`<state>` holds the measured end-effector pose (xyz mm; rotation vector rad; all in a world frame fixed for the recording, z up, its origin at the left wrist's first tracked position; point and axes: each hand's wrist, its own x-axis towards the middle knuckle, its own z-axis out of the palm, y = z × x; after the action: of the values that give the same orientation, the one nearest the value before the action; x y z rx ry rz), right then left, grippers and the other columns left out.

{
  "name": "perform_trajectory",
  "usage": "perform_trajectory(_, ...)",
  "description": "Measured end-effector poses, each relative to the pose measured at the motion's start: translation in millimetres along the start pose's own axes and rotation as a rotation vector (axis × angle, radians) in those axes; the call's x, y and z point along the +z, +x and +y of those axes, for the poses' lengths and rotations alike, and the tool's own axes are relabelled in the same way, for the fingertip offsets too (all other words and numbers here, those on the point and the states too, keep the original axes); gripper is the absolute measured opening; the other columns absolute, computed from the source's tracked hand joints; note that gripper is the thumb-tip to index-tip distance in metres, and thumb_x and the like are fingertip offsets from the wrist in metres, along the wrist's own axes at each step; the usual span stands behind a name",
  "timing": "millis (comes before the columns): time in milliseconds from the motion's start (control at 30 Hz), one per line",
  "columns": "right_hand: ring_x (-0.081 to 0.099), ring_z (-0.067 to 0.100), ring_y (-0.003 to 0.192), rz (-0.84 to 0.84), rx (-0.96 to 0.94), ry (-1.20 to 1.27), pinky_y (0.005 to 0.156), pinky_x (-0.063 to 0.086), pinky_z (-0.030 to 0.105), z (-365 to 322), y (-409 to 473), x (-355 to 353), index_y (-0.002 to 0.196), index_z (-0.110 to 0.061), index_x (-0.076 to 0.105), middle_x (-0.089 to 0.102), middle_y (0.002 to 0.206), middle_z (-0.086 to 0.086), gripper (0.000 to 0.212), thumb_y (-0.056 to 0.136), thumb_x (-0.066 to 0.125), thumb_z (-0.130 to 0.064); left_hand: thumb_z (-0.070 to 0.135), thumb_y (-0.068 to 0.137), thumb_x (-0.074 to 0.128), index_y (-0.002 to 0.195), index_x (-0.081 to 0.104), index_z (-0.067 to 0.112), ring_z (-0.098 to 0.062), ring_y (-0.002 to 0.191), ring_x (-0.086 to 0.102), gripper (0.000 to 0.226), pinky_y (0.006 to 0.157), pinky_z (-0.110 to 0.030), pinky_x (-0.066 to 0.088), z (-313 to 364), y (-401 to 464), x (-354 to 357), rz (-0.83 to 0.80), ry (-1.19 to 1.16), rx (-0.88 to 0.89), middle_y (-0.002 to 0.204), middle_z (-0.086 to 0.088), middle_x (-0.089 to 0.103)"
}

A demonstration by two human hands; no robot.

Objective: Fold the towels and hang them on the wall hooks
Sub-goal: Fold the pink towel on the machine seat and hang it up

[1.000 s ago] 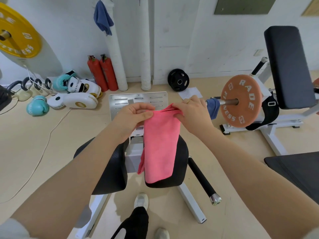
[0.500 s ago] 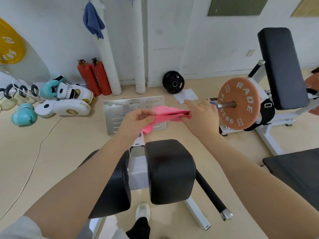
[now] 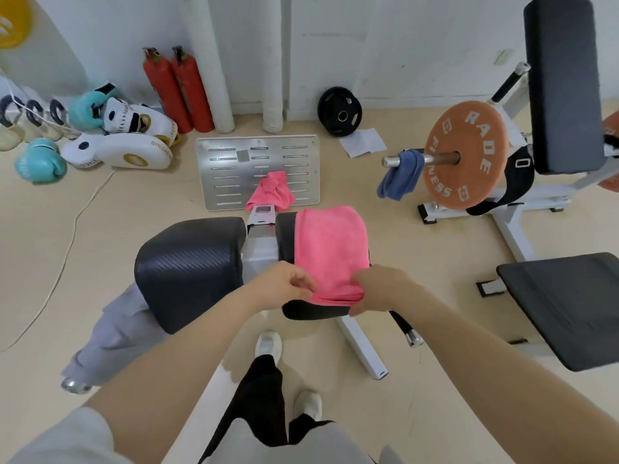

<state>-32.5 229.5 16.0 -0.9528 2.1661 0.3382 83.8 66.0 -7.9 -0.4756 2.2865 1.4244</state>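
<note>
With the pink towel (image 3: pixel 330 249) laid over the right pad (image 3: pixel 303 308), both hands (image 3: pixel 284 284) (image 3: pixel 385 286) pinch its six-o'clock edge in their fingers; draw that edge square toward twelve o'clock, corners matched.

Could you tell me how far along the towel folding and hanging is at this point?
Early, by the look of it. In hand: the folded pink towel lies on the black pad, its near edge pinched by the left hand and right hand. Left: a crumpled pink towel on the metal plate and a blue towel draped over the bar remain unfolded. No wall hooks show here, so hanging cannot be judged.
</note>
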Motion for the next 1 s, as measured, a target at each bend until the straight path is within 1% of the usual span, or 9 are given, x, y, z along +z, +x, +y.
perform_trajectory(133,0.054,0.02,0.085,-0.014,-0.086,0.248,0.074,0.042,0.027,6.2,1.9,13.0,0.101,-0.023,0.062,0.056,0.094,-0.002,0.03,0.087,0.054,-0.048,0.01,0.086,0.063,0.101,0.069,0.015,-0.005,0.091,0.06,0.017,0.08,-0.011,0.046,-12.9,-2.7,16.2,-0.015,0.042,-0.041,0.105,0.0,0.068)
perform_trajectory(267,0.057,0.022,0.06,0.241,-0.028,0.509,0.068,0.055,0.036,12.6,11.9,9.6,0.085,0.0,0.062,0.067,0.087,0.017,0.031,0.091,0.048,-0.026,0.018,0.089,0.06,0.117,0.061,0.016,-0.01,0.105,0.058,0.029,0.083,-0.012,0.041,-22.8,-2.3,20.1,-0.147,0.062,-0.109,0.114,0.0,0.065)
perform_trajectory(333,0.058,0.028,0.07,0.394,-0.002,0.538,0.077,0.052,0.044,16.5,26.5,3.9,0.083,0.003,0.062,0.066,0.086,0.02,0.028,0.09,0.048,-0.02,0.019,0.091,0.057,0.121,0.058,0.017,-0.009,0.104,0.056,0.03,0.086,-0.016,0.04,-21.3,6.0,12.1,-0.047,-0.008,-0.1,0.109,0.006,0.061)
perform_trajectory(467,0.058,0.023,0.088,0.503,-0.051,0.602,0.077,0.041,0.026,7.5,64.2,-28.9,0.1,-0.007,0.068,0.068,0.1,0.009,0.023,0.093,0.047,-0.014,0.009,0.095,0.047,0.107,0.059,0.01,-0.013,0.078,0.06,0.017,0.061,-0.008,0.046,-13.2,41.0,-25.0,0.282,-0.271,-0.098,0.082,0.002,0.064)
perform_trajectory(533,0.056,0.021,0.093,0.519,-0.062,0.61,0.077,0.038,0.024,0.3,91.0,-45.3,0.105,-0.008,0.067,0.065,0.107,0.009,0.027,0.094,0.043,-0.01,0.008,0.095,0.045,0.107,0.056,0.012,-0.006,0.07,0.056,0.017,0.057,-0.004,0.043,-12.4,59.7,-43.8,0.344,-0.297,-0.129,0.086,0.0,0.065)
perform_trajectory(700,0.049,0.027,0.123,0.363,-0.024,0.573,0.101,0.034,0.029,-10.8,167.2,-71.3,0.124,-0.008,0.055,0.056,0.131,0.01,0.036,0.095,0.034,-0.005,0.014,0.093,0.047,0.131,0.044,0.014,-0.017,0.101,0.057,0.037,0.087,-0.024,0.041,-22.5,105.0,-71.1,0.339,-0.13,-0.143,0.107,-0.003,0.063)
perform_trajectory(800,0.045,0.027,0.127,0.178,0.015,0.374,0.107,0.032,0.033,-12.9,203.1,-77.6,0.132,-0.01,0.047,0.05,0.137,0.011,0.038,0.096,0.033,-0.01,0.013,0.094,0.047,0.121,0.055,0.009,-0.019,0.107,0.057,0.028,0.094,-0.026,0.043,-24.7,130.1,-80.1,0.214,-0.048,-0.106,0.115,-0.002,0.062)
perform_trajectory(900,0.049,0.027,0.121,0.091,0.005,0.169,0.103,0.033,0.037,-11.5,217.4,-78.5,0.125,-0.014,0.052,0.056,0.129,0.006,0.035,0.096,0.033,-0.017,0.013,0.094,0.047,0.111,0.063,0.006,-0.021,0.104,0.057,0.025,0.091,-0.028,0.043,-28.6,148.9,-86.2,0.12,0.042,-0.08,0.112,-0.006,0.064)
perform_trajectory(1000,0.052,0.027,0.114,0.12,-0.052,0.319,0.097,0.04,0.035,-5.8,221.4,-79.3,0.118,-0.014,0.059,0.06,0.122,0.008,0.032,0.094,0.038,-0.018,0.011,0.094,0.045,0.103,0.064,0.008,-0.017,0.091,0.057,0.021,0.073,-0.021,0.04,-31.1,162.9,-89.5,0.061,0.089,-0.034,0.106,-0.007,0.066)
